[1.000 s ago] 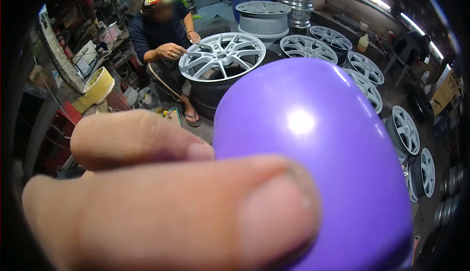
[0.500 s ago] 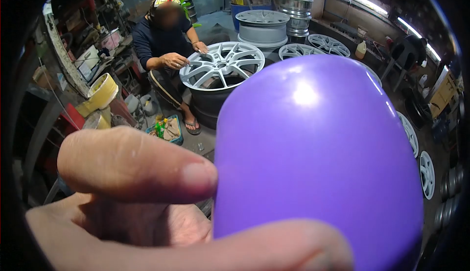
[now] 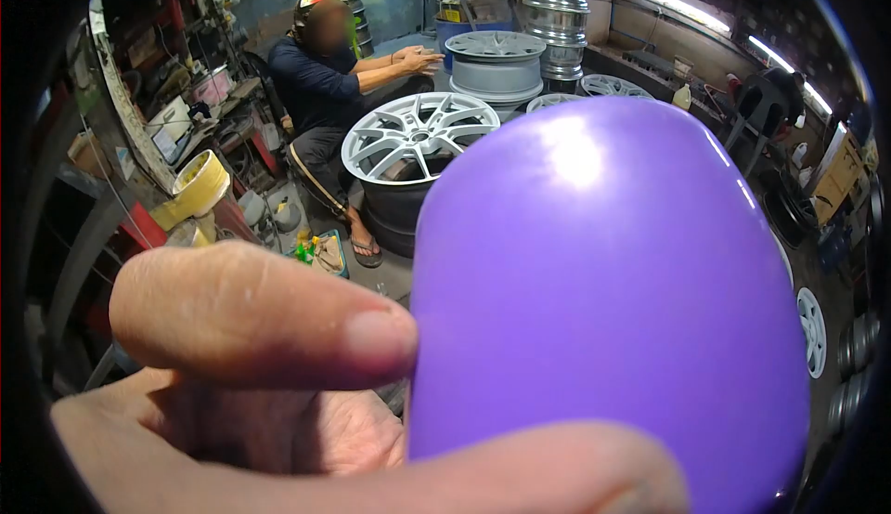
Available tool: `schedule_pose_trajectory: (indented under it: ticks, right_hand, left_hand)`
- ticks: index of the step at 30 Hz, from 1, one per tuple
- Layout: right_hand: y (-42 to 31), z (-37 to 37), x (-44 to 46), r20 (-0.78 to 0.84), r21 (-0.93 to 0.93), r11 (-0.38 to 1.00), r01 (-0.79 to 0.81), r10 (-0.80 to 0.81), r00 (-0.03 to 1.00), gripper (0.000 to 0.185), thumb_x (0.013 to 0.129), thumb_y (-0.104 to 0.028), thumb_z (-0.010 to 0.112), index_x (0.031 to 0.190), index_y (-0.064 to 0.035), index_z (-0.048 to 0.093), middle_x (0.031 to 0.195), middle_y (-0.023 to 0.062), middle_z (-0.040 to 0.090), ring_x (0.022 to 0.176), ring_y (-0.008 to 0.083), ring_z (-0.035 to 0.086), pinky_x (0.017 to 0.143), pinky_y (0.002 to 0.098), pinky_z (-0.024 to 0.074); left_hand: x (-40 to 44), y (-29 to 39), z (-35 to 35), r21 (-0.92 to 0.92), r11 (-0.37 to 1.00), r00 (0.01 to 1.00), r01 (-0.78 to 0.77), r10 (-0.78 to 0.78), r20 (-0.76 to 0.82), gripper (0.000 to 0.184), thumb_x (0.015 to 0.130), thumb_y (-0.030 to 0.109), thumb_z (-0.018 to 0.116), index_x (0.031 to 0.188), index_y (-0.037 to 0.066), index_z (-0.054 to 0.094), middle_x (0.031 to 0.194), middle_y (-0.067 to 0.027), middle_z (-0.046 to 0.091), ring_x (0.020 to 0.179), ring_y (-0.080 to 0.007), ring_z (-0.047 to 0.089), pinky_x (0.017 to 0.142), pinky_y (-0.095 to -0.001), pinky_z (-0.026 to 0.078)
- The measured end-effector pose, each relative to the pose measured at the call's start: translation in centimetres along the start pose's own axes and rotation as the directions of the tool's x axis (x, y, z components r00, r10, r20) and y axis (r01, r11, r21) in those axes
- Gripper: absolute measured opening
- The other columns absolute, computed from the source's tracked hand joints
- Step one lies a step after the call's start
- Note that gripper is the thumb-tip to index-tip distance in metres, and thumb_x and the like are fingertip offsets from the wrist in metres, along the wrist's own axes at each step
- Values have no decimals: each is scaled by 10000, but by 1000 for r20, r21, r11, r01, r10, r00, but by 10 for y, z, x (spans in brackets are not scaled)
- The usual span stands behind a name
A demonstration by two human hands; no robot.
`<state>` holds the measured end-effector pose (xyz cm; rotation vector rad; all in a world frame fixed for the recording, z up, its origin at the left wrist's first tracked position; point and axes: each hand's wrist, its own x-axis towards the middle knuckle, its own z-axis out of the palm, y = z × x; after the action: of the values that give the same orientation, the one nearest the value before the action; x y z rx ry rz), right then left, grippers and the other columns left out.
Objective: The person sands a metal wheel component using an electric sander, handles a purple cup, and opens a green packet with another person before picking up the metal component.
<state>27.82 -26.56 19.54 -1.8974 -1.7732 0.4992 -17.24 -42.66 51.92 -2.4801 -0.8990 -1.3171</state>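
Note:
My left hand [image 3: 269, 319] fills the lower left of the view, very near the camera. It holds a glossy purple rounded piece [image 3: 603, 310] with a smooth, domed top, and the frames do not show what kind of thing it is. One fingertip presses its left side, and the thumb lies across its lower front, blurred. A bright light reflects off the top. The lower end of the piece runs out of the frame. My right hand is out of view.
Beyond the purple piece, a seated co-worker [image 3: 320, 87] reaches toward stacked wheels [image 3: 497, 73]. A white spoked wheel rim [image 3: 422, 138] lies on a dark tyre-like base. Chrome rims [image 3: 557, 22] stand at the back, a cluttered bench [image 3: 200, 110] at left, a plastic chair [image 3: 766, 105] at right.
The co-worker has taken both hands off the white rim and turned, arms now stretched toward the stacked wheels. My left hand keeps its grip; the view has shifted slightly.

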Motion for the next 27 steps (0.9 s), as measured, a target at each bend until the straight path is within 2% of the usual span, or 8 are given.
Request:
schedule_pose_trajectory:
  ticks: [18, 21, 23, 25, 27]
  right_hand:
    - [1, 5, 1, -13, -2, 999, 42, -42, 999, 334, 737, -246, 811, 979, -23, 752, 923, 218, 703, 857, 365, 703, 798, 452, 551]
    - [7, 11, 1, 32, -33, 999, 20, -19, 999, 323, 743, -255, 813, 979, -43, 751, 915, 216, 694, 860, 380, 689, 798, 461, 543]
    - [13, 22, -1, 16, -48, 996, 69, -69, 998, 341, 749, -278, 819, 975, -33, 744, 913, 210, 690, 879, 383, 679, 802, 467, 536]
    - [15, 38, 1, 82, -124, 984, 125, -115, 990, 357, 756, -303, 823, 961, -23, 737, 914, 203, 687, 900, 393, 669, 808, 473, 532]
    - [16, 61, -2, 135, -41, 987, 156, -149, 980, 371, 761, -319, 826, 954, -16, 735, 917, 210, 694, 888, 405, 668, 805, 480, 532]
  left_hand:
    - [1, -12, 7, 22, 1000, 1000, -20, 20, 10, 603, 800, 229, 886, 1270, -11, 594, 1206, -77, 650, 1091, -184, 637, 947, -342, 529]
    - [-1, -18, 11, 27, 1000, 1000, -11, 10, 14, 603, 800, 228, 886, 1269, -13, 596, 1207, -77, 651, 1092, -184, 638, 948, -342, 528]
    - [-1, -25, 14, 33, 999, 1000, -4, 3, 18, 603, 799, 228, 887, 1269, -14, 597, 1207, -77, 651, 1092, -184, 639, 949, -342, 528]
    - [-2, -34, 18, 40, 999, 1000, 15, -16, 21, 603, 799, 228, 887, 1269, -15, 597, 1207, -77, 652, 1093, -184, 640, 950, -342, 528]
    - [-2, -44, 21, 49, 998, 999, 28, -29, 22, 603, 799, 227, 888, 1269, -16, 598, 1208, -77, 652, 1093, -183, 640, 950, -342, 528]
